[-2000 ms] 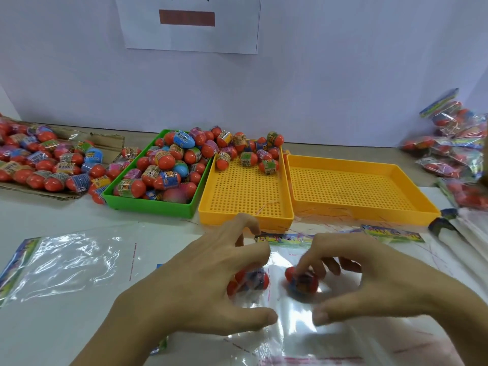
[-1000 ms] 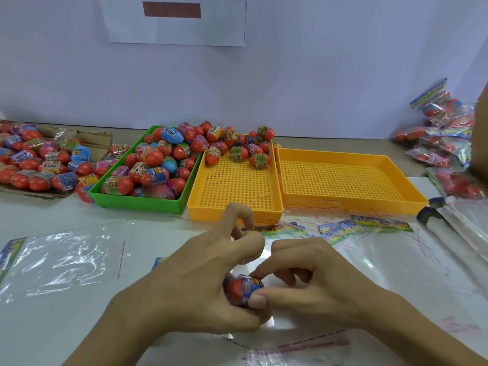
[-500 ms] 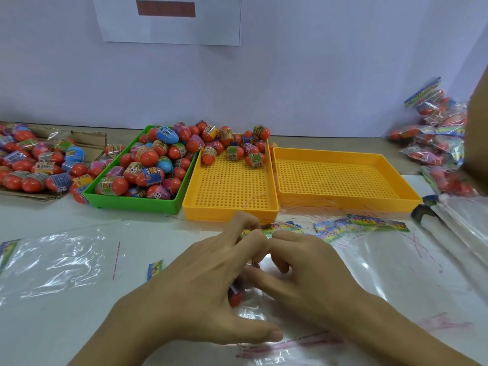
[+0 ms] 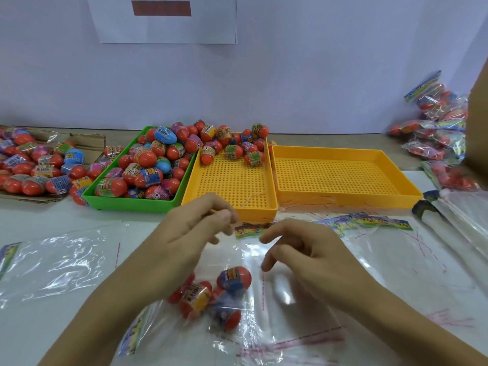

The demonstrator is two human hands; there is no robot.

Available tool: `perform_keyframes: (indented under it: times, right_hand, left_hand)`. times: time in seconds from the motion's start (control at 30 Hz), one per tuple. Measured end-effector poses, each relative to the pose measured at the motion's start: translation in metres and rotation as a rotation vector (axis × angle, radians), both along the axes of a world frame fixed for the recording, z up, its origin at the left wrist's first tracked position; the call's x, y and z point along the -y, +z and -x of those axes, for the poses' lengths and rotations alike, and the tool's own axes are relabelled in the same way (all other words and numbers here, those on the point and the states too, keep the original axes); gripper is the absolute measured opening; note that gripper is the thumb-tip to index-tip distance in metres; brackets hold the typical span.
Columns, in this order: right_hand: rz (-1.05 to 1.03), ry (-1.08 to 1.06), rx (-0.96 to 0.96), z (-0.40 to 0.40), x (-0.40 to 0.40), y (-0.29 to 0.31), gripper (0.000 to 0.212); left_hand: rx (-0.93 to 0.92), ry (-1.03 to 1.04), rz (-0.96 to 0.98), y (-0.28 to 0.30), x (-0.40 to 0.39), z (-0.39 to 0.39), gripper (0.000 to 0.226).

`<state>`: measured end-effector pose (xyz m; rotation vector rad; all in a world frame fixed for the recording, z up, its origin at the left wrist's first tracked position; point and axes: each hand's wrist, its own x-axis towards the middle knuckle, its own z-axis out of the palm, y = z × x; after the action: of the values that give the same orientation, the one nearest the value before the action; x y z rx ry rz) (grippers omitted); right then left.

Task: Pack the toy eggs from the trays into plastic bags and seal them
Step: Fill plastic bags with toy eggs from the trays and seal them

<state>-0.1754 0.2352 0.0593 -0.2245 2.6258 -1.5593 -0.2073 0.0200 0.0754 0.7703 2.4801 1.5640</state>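
Observation:
A clear plastic bag [image 4: 290, 315] lies on the table in front of me with several red toy eggs [image 4: 233, 280] inside it. My left hand [image 4: 190, 241] hovers just above the bag's left part, fingers loosely curled and thumb near the fingertips, with nothing visible between them. My right hand [image 4: 303, 252] hovers above the bag's right side, fingers relaxed and holding nothing. Behind them, a green tray [image 4: 132, 204] is heaped with eggs. The middle yellow tray [image 4: 229, 186] holds several eggs at its far end. The right yellow tray [image 4: 335, 175] has none.
More loose eggs [image 4: 31, 165] lie on cardboard at the far left. Filled bags [image 4: 435, 128] are piled at the far right. An empty clear bag [image 4: 52, 262] lies at the left, more empty bags [image 4: 369, 223] with colourful headers at the right.
Both hands were pressed together on the eggs in the bag. They have now lifted and moved apart, leaving the eggs lying uncovered inside the bag.

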Motion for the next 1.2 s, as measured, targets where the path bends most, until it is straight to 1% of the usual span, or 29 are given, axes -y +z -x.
perform_keyframes:
  times: [0.03, 0.1, 0.17, 0.2, 0.23, 0.3, 0.47, 0.5, 0.57, 0.63, 0.7, 0.77, 0.87, 0.93, 1.0, 1.03, 1.07, 1.17, 1.2]
  right_hand:
    - [0.021, -0.021, 0.009, 0.004, 0.001, 0.002, 0.025]
    - [0.009, -0.081, 0.038, 0.008, -0.005, -0.003, 0.024]
    - [-0.029, -0.065, 0.094, 0.010, -0.007, 0.000, 0.020]
    - [-0.051, -0.045, 0.131, 0.010, -0.008, 0.001, 0.018]
    - [-0.083, -0.031, 0.168, 0.010, -0.010, 0.002, 0.018]
    - [-0.094, -0.023, 0.197, 0.010, -0.011, 0.003, 0.017]
    - [-0.007, -0.040, 0.194, 0.013, -0.013, 0.002, 0.017]
    - [0.030, -0.042, 0.172, 0.013, -0.013, 0.003, 0.019]
    - [0.150, -0.029, 0.106, 0.013, -0.012, 0.005, 0.019]
    - [0.317, -0.004, 0.035, 0.012, -0.010, 0.008, 0.011]
    - [0.419, 0.035, -0.005, 0.013, -0.009, 0.012, 0.032]
    - [0.418, 0.064, 0.011, 0.014, -0.004, 0.016, 0.044]
    - [0.281, 0.090, 0.022, 0.020, 0.008, 0.020, 0.044]
    - [0.266, 0.055, 0.000, 0.024, 0.016, 0.022, 0.043]
    - [0.349, 0.008, 0.011, 0.029, 0.025, 0.026, 0.045]
    - [0.379, -0.015, 0.022, 0.032, 0.029, 0.027, 0.047]
    - [0.398, -0.028, 0.035, 0.035, 0.032, 0.027, 0.045]
    - [0.470, -0.056, 0.106, 0.043, 0.044, 0.027, 0.037]
    - [0.480, -0.071, 0.125, 0.045, 0.046, 0.026, 0.035]
  left_hand:
    - [-0.004, 0.037, -0.009, 0.001, 0.001, 0.003, 0.030]
    - [-0.037, 0.049, 0.187, -0.003, 0.004, 0.006, 0.034]
    - [-0.035, -0.021, 0.386, -0.012, 0.001, 0.004, 0.039]
    - [-0.035, -0.049, 0.433, -0.015, -0.003, 0.003, 0.036]
    - [-0.032, -0.072, 0.458, -0.016, -0.005, 0.001, 0.030]
    - [-0.025, -0.075, 0.418, -0.016, -0.006, 0.002, 0.016]
    - [0.190, -0.009, 0.222, -0.013, 0.001, 0.007, 0.010]
    - [0.219, 0.018, 0.134, -0.011, 0.001, 0.009, 0.010]
    - [0.313, 0.084, -0.134, -0.007, 0.001, 0.013, 0.014]
    - [0.400, 0.183, -0.431, 0.000, -0.001, 0.015, 0.011]
    - [0.423, 0.264, -0.668, 0.002, -0.002, 0.017, 0.006]
    - [0.448, 0.296, -0.840, 0.002, -0.003, 0.017, 0.007]
    - [0.530, 0.299, -1.046, -0.001, -0.004, 0.019, 0.010]
    - [0.592, 0.275, -1.135, -0.005, -0.003, 0.022, 0.010]
    - [0.633, 0.276, -1.168, -0.009, -0.003, 0.025, 0.015]
    - [0.637, 0.285, -1.166, -0.011, -0.003, 0.026, 0.013]
    - [0.633, 0.297, -1.159, -0.012, -0.004, 0.027, 0.009]
    - [0.576, 0.288, -1.126, -0.013, -0.006, 0.025, 0.009]
    - [0.549, 0.276, -1.117, -0.013, -0.006, 0.024, 0.017]
